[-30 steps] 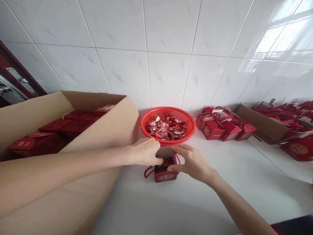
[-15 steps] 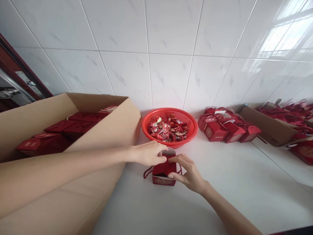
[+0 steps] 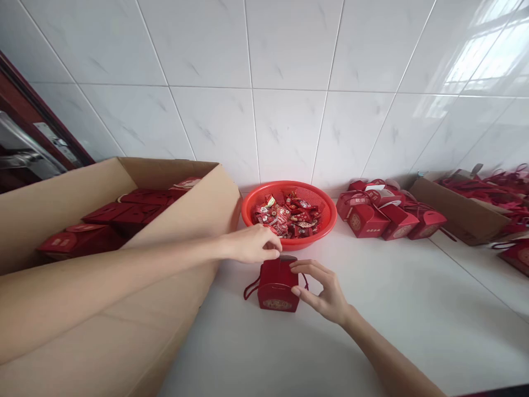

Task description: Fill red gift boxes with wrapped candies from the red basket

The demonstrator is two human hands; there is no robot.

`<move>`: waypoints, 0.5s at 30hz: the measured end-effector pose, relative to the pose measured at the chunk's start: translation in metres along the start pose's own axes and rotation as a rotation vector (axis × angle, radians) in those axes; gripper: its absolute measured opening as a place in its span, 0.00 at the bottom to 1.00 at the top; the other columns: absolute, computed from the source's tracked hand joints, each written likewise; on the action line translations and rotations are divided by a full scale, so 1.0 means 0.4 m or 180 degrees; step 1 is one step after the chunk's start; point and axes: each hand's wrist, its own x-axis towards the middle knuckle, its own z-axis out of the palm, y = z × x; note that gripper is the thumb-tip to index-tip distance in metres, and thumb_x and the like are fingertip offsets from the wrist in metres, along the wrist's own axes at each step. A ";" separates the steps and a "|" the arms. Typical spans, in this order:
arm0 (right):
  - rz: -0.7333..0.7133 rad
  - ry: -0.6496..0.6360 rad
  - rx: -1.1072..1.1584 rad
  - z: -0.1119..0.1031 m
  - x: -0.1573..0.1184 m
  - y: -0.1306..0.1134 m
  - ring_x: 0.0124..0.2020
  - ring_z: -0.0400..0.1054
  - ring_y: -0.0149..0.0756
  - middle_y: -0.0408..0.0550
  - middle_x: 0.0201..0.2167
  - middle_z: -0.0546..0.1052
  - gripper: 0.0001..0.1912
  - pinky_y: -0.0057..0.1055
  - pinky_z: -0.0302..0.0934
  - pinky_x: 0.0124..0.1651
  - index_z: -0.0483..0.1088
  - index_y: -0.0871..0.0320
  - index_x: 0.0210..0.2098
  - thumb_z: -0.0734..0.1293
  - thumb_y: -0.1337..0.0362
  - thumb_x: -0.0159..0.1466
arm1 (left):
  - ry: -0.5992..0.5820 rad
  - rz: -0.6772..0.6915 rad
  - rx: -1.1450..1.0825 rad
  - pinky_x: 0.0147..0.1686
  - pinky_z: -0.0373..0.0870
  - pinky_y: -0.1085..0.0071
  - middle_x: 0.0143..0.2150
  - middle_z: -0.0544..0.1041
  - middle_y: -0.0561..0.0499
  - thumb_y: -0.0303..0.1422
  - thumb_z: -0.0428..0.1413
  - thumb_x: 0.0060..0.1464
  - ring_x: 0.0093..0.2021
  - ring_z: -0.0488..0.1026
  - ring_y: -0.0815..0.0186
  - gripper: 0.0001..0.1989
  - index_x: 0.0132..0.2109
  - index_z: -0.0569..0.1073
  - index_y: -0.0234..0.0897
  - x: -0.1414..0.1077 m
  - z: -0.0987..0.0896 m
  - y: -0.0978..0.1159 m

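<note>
A small red gift box (image 3: 278, 286) with a gold print on its front stands upright on the white counter. Its top is folded over and its front flap is down, while a rounded back flap (image 3: 289, 257) sticks up. Dark red cord loops (image 3: 250, 290) come out at its sides. My left hand (image 3: 256, 243) is at the box's back edge, fingers curled and closed at the back flap; its exact grip is partly hidden. At the right side, my right hand (image 3: 322, 289) has thumb and fingers apart, fingertips against the box's top and front corner.
Behind the box is a red plastic basket (image 3: 330, 220) of wrapped candies (image 3: 285, 215). A large cardboard carton (image 3: 177, 298) at left holds several red boxes (image 3: 140, 212). More closed boxes (image 3: 367, 219) stand right, beside a low carton (image 3: 458, 212) of red ribbon-handled pieces. A tiled wall rises behind.
The front of the box's top has closed: its dark gap is gone and the front flap lies down. My left hand has moved slightly back; my right hand has shifted slightly right.
</note>
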 end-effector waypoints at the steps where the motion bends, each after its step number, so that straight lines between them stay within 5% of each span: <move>1: -0.0055 0.0029 -0.0022 0.003 -0.001 0.005 0.46 0.75 0.42 0.53 0.44 0.79 0.11 0.38 0.70 0.48 0.73 0.54 0.45 0.69 0.58 0.65 | -0.0131 0.0067 0.0028 0.32 0.64 0.75 0.36 0.82 0.52 0.32 0.53 0.56 0.34 0.75 0.67 0.11 0.38 0.80 0.37 0.000 0.008 -0.001; 6: -0.0175 0.0300 -0.0152 0.027 -0.011 0.023 0.47 0.73 0.42 0.53 0.44 0.76 0.09 0.38 0.70 0.48 0.73 0.54 0.44 0.69 0.60 0.64 | -0.0454 0.0047 0.0145 0.30 0.64 0.74 0.31 0.79 0.50 0.35 0.53 0.57 0.31 0.73 0.66 0.13 0.38 0.81 0.37 -0.004 0.036 0.000; 11: 0.0146 0.0527 -0.0223 0.040 -0.017 0.032 0.51 0.70 0.44 0.55 0.50 0.72 0.12 0.41 0.68 0.52 0.69 0.53 0.45 0.70 0.60 0.63 | -0.0408 -0.0171 0.0328 0.40 0.66 0.71 0.42 0.77 0.46 0.39 0.55 0.55 0.43 0.74 0.60 0.14 0.42 0.81 0.38 -0.007 0.047 0.000; 15: 0.0473 0.0354 -0.0015 0.040 -0.014 0.041 0.52 0.69 0.44 0.55 0.52 0.71 0.17 0.42 0.67 0.53 0.67 0.53 0.49 0.69 0.57 0.63 | -0.0498 -0.0432 0.0238 0.33 0.64 0.71 0.39 0.77 0.47 0.43 0.56 0.54 0.38 0.74 0.60 0.14 0.38 0.78 0.38 -0.009 0.059 0.005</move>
